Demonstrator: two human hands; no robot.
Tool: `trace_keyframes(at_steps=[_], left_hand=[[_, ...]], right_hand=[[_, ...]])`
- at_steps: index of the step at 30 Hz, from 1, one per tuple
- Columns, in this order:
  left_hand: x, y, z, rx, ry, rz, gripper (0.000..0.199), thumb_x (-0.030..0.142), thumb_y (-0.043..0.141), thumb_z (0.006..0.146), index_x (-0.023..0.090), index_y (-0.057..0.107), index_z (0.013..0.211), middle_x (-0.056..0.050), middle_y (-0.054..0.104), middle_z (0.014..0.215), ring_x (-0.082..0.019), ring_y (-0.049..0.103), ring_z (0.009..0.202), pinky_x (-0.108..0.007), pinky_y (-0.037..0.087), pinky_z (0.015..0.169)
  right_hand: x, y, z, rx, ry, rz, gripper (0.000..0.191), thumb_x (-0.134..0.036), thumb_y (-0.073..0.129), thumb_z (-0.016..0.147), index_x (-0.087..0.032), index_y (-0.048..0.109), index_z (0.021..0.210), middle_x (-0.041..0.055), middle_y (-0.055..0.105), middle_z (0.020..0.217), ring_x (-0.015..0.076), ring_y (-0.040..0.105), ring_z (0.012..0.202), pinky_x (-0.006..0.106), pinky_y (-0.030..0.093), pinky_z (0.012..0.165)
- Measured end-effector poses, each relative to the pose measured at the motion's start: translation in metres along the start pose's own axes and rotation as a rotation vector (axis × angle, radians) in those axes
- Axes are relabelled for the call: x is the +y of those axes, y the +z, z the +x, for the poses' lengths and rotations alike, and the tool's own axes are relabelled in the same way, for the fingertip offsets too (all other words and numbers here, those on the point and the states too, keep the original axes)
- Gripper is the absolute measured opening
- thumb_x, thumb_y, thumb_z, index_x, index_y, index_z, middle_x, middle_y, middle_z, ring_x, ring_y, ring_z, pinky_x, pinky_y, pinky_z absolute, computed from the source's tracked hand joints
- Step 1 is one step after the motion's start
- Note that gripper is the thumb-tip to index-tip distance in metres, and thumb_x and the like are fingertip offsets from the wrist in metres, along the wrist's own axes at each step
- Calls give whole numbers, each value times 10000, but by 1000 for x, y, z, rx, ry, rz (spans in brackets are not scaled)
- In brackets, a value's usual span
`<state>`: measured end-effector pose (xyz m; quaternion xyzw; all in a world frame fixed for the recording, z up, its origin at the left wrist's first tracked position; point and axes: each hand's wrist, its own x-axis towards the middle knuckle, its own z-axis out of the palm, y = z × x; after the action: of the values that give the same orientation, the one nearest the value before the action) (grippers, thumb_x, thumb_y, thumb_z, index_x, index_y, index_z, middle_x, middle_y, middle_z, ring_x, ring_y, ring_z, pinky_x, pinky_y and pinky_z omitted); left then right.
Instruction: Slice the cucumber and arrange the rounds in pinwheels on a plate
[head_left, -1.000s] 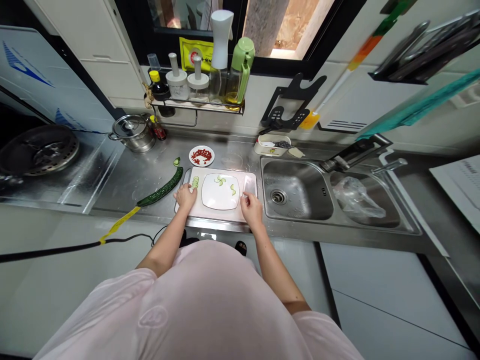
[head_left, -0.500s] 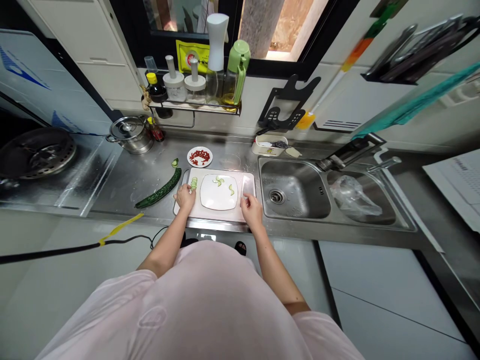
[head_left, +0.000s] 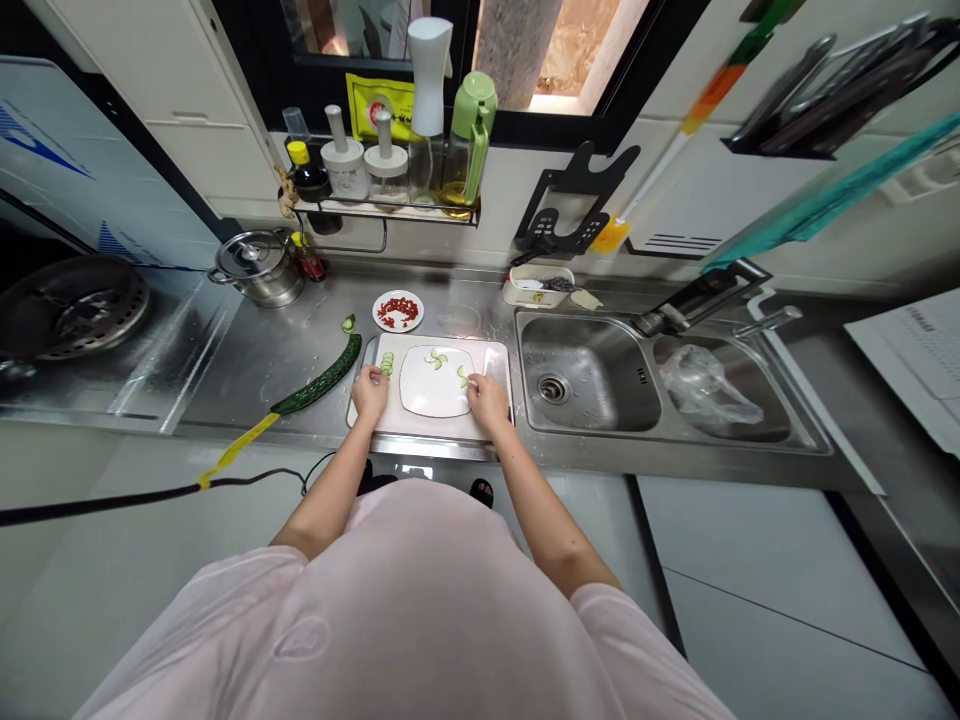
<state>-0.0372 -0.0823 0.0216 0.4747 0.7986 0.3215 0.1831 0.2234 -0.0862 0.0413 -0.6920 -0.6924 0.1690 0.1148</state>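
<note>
Several cucumber slices beside left hand, white plate under right hand

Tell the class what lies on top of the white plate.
Cucumber slices lie on the white plate; the right hand covers one corner, hiding whatever is under it.

Along the left edge of the cutting board, passage is obstructed by a long cucumber. Toward the back edge of the stainless steel counter, the way is partly blocked by a small plate of chopped red chili; a gap is noted between it and the sink. Movement rightward is limited by the sink, just beside the board. The left hand and right hand are separated by a square white plate.
</note>
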Motion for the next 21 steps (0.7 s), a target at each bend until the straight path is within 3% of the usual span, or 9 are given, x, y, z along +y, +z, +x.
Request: trace_keyframes(at_steps=[9, 21], left_hand=[[6, -5, -3, 13, 19, -85, 137, 306, 563, 807, 209, 586, 901, -2, 663, 811, -128, 589, 707, -238, 442, 710], [6, -4, -4, 12, 20, -103, 143, 294, 564, 803, 209, 589, 916, 5, 654, 793, -116, 576, 676, -228, 442, 689]], right_hand=[[-2, 1, 14, -109, -47, -133, 342, -317, 380, 956, -255, 624, 1188, 91, 588, 1013, 201, 550, 912, 269, 375, 708], [-2, 4, 13, -117, -67, -165, 337, -311, 387, 956, -260, 630, 1184, 100, 579, 1022, 210, 551, 901, 279, 377, 697]])
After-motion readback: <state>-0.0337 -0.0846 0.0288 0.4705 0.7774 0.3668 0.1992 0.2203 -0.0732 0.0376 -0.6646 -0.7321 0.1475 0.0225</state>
